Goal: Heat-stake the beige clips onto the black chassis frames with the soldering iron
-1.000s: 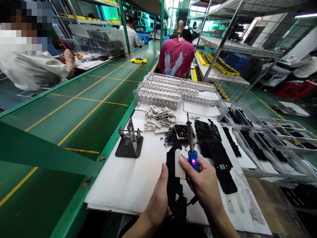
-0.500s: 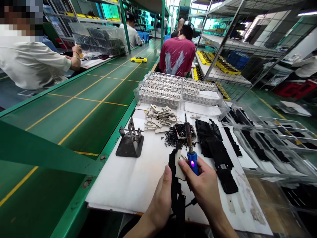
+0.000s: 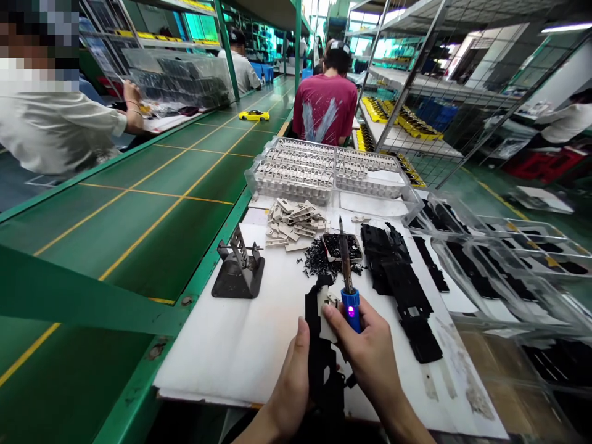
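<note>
My left hand [image 3: 290, 376] is closed along the left side of a black plastic part [image 3: 317, 370], thumb pointing up. A small white plastic piece [image 3: 327, 317] lies against that part, and my right thumb presses on it. In my right hand [image 3: 370, 345] is a soldering iron [image 3: 350, 303] with a blue handle and a lit light, its tip pointing up and away from the parts. Behind my hands are a heap of small black screws [image 3: 319, 259], a small tray of screws [image 3: 349, 246] and a pile of white plastic pieces [image 3: 296, 222].
A metal soldering iron stand [image 3: 238, 271] is at the table's left. Black plastic parts [image 3: 398, 277] lie stacked on the right, beside clear trays [image 3: 490, 277]. A clear tray of white pieces [image 3: 324, 166] stands behind. The green conveyor [image 3: 152, 203] carries a yellow toy car [image 3: 254, 115].
The black part now shows more of its broad side, seemingly turned a little in my hands. The whole view has shifted slightly. Both hands keep their holds.
</note>
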`<state>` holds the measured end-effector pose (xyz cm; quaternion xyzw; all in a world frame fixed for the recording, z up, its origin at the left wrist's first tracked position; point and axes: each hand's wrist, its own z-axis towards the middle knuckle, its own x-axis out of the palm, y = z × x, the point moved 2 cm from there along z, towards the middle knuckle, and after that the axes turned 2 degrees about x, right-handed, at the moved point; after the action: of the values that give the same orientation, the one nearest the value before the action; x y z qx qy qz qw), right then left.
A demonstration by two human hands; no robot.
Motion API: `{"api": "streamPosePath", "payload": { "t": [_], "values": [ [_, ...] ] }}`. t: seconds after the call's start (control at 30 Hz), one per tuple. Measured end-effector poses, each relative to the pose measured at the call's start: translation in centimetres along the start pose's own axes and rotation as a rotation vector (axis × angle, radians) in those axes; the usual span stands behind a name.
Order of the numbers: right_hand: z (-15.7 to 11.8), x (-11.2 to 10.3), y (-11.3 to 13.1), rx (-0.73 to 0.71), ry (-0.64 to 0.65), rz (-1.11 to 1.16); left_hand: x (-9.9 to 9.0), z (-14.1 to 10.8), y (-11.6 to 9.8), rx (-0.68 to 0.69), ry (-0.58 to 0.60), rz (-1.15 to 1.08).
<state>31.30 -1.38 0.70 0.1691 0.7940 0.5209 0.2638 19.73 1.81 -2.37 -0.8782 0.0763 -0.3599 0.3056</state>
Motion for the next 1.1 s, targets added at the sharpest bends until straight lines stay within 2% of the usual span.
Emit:
{"api": "streamPosePath", "payload": {
  "t": [0.1,0.2,0.3,0.5,0.6,0.73,0.83,0.93,1.1],
  "values": [
    [0.1,0.5,-0.1,0.035,0.016,0.06,-0.1,0.0,-0.1,-0.075,-0.072,-0.099],
    [0.2,0.5,-0.7,0.036,-0.009,0.117,-0.3,0.3,-1.1,0.071,-0.096,-0.143],
    [0.2,0.1,-1.3,0.047,-0.033,0.157,-0.7,0.7,-2.1,0.193,-0.03,-0.098],
    [-0.7,-0.3,-1.7,0.172,-0.011,0.321,-1.1,1.3,-3.0,0.165,0.162,0.019],
    [-1.2,-0.7,-2.1,0.157,-0.014,0.297,-1.1,1.3,-3.6,0.204,0.142,0.121],
    [-2.0,-1.2,-2.6,0.104,-0.183,0.24,-0.7,1.3,-3.7,0.265,0.003,0.193],
    [-2.3,-1.0,-2.1,0.066,-0.303,0.136,-0.2,1.3,-3.1,0.221,0.002,0.165],
    [-2.2,-0.9,-1.8,0.038,-0.333,0.126,0.0,1.3,-2.9,0.18,0.032,0.133],
    [-2.4,-1.0,-2.0,0.074,-0.306,0.22,0.2,0.8,-3.1,0.188,0.104,0.13]
  ]
}}
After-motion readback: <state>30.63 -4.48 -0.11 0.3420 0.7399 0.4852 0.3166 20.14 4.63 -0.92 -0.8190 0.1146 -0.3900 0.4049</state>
